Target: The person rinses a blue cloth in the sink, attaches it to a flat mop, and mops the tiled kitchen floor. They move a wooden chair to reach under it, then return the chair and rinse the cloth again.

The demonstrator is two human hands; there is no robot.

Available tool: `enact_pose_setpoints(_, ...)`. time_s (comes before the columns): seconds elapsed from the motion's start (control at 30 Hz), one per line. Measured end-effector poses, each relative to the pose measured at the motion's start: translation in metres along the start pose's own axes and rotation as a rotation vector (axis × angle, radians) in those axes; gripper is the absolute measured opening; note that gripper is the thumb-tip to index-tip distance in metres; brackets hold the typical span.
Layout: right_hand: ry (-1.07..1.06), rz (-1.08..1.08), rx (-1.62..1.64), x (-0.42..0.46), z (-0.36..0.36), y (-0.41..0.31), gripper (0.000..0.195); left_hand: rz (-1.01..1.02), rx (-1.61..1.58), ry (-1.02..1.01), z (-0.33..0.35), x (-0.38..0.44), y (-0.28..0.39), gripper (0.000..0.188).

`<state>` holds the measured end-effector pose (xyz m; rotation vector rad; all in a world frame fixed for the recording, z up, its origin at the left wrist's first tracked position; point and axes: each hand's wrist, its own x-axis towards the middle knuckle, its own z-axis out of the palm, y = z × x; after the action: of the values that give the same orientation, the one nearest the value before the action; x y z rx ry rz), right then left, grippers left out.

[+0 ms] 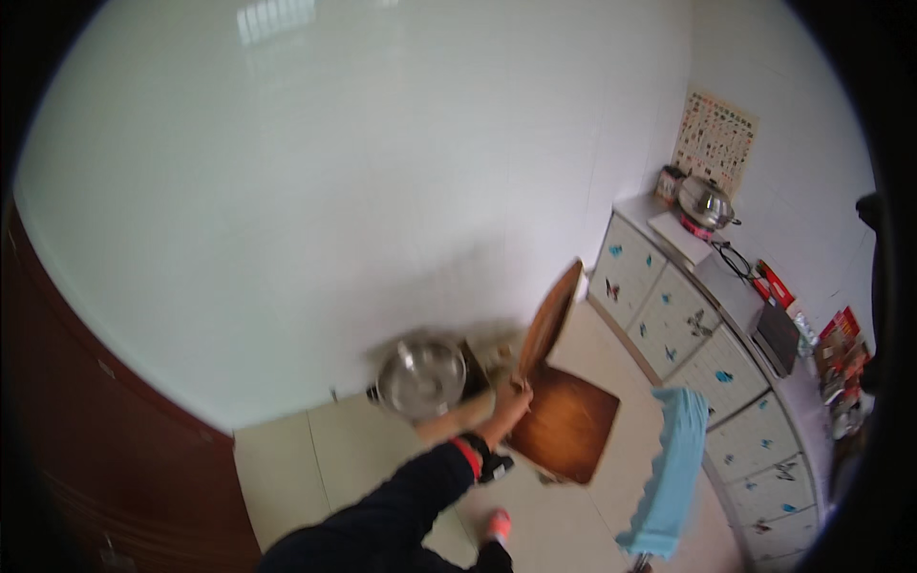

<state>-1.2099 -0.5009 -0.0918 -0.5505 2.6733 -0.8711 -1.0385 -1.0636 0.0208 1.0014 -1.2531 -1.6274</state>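
Note:
My left hand (507, 410), in a dark sleeve with a red cuff and a dark band at the wrist, reaches from the lower left. Its fingers are closed around the near edge of a brown wooden chair's backrest (548, 322), where it meets the square seat (569, 422). The grip is slightly blurred. My right hand is not in view. Left of the chair, a wide steel pan (420, 377) stands low by the wall, partly over a dark box-like thing. Light blue cloth with a scalloped edge (670, 465) covers something at the right, above a metal part.
A row of patterned cabinets (673, 315) curves along the right. On their counter (738, 286) are a lidded steel pot (706, 203), a dark flat box (776, 336) and red packets (842, 344). A dark red door (107, 430) is at the left. A shoe (499, 526) stands on the tiles.

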Motion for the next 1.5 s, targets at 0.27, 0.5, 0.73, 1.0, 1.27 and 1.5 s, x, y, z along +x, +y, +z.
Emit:
enact_pose_setpoints(0.27, 0.129, -0.184, 0.07, -0.119, -0.037, -0.049, 0.035, 0.144, -0.11, 0.126, -0.096, -0.014, -0.052, 0.013)
enact_pose_setpoints(0.5, 0.175, -0.149, -0.039, -0.085, -0.044, -0.023, 0.046, 0.214, -0.087, 0.149, -0.124, -0.048, -0.06, 0.013)
enact_pose_setpoints(0.73, 0.107, -0.154, -0.054, -0.055, -0.035, -0.077, 0.044, 0.088, -0.132, 0.162, -0.139, -0.097, -0.044, 0.009)
enact_pose_setpoints(1.0, 0.052, -0.176, -0.014, -0.049, -0.027, -0.11, 0.044, 0.064, -0.235, 0.05, -0.189, -0.054, -0.039, 0.011)
enact_pose_setpoints(1.27, -0.02, -0.227, -0.05, -0.022, -0.003, -0.128, 0.043, 0.023, -0.137, 0.097, -0.194, -0.058, -0.033, 0.01)
enact_pose_setpoints(1.5, -0.005, -0.204, -0.076, 0.008, 0.041, -0.18, 0.044, 0.064, 0.001, -0.074, -0.206, -0.057, -0.032, 0.016)
